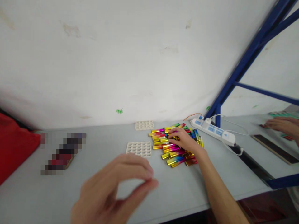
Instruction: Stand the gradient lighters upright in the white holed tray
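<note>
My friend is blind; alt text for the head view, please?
The right hand touches a pile of shiny multicoloured sticks on a grey table; the left hand hovers nearer, thumb and fingertips together. Two pitted trays and a power strip lie nearby.

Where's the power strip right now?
Head view, right of centre: the power strip lies on the table, just right of the shiny pile, near the blue frame's foot.

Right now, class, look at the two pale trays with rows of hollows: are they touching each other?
Apart. The head view shows a strip of grey table between the far tray and the nearer tray.
</note>
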Tool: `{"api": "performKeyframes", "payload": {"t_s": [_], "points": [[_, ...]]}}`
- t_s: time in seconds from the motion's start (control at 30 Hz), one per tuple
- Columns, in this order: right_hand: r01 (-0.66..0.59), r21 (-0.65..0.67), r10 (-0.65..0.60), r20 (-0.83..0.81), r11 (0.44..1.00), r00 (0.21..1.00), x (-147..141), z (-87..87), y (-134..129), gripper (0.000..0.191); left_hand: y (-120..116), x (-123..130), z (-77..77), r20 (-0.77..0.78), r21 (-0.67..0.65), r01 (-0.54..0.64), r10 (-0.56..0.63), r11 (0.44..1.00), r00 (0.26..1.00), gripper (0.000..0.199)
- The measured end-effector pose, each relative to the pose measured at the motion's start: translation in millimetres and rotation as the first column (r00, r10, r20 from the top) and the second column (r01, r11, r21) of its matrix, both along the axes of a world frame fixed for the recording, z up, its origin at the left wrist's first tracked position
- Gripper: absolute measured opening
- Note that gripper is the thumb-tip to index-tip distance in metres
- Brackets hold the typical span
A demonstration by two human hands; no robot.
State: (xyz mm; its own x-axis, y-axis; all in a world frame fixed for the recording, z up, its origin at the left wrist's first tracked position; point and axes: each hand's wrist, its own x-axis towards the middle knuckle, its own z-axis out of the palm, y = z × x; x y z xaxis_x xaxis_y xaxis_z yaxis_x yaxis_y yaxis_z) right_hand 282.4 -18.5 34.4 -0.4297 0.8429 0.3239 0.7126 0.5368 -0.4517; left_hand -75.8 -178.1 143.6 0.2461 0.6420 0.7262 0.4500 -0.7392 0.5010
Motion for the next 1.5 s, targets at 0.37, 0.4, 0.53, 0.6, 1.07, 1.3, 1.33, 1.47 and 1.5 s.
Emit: {"api": "performKeyframes", "payload": {"t_s": [0.37,0.4,0.53,0.6,1.07,1.3,1.33,1.47,1.5], "points": [[-0.006,0.044,0.010,-0.072,0.999,0.997,-6,-2.1,0,0.029,177,-61,-88.2,-0.198,-0.250,-0.195,0.147,0.948,0.969,0.063],[0.013,0.050,-0.008,-0.107,0.999,0.994,-7,-1.2,0,0.034,179,-64,-96.0,-0.205,-0.261,-0.261,0.211,0.929,0.956,0.067],[0.171,0.045,-0.157,-0.223,0.984,0.962,-13,7.1,-3,0.046,174,-72,-112.2,-0.228,-0.253,-0.398,0.345,0.882,0.910,0.071],[0.236,0.021,-0.221,-0.279,0.972,0.935,-16,11.4,-6,0.047,169,-75,-113.7,-0.215,-0.209,-0.403,0.361,0.891,0.908,0.071],[-0.003,-0.340,-0.276,-0.769,0.940,0.576,-87,19.6,-17,0.068,161,-103,-118.8,-0.395,-0.461,-0.007,-0.198,0.887,0.897,0.091],[-0.247,-0.452,-0.268,-0.800,0.857,0.536,-119,41.5,-21,0.065,158,-98,-123.3,-0.301,-0.432,0.041,-0.187,0.901,0.935,0.074],[-0.254,-0.473,-0.284,-0.795,0.844,0.536,-125,44.1,-19,0.067,157,-96,-123.7,-0.297,-0.429,0.037,-0.180,0.902,0.938,0.074],[-0.301,-0.588,-0.378,-0.756,0.751,0.534,-148,49.0,-4,0.079,155,-91,-124.1,-0.320,-0.427,0.021,-0.172,0.904,0.932,0.091],[-0.292,-0.610,-0.405,-0.744,0.737,0.532,-153,48.7,-1,0.079,154,-90,-124.2,-0.337,-0.427,0.023,-0.182,0.904,0.924,0.094]]}}
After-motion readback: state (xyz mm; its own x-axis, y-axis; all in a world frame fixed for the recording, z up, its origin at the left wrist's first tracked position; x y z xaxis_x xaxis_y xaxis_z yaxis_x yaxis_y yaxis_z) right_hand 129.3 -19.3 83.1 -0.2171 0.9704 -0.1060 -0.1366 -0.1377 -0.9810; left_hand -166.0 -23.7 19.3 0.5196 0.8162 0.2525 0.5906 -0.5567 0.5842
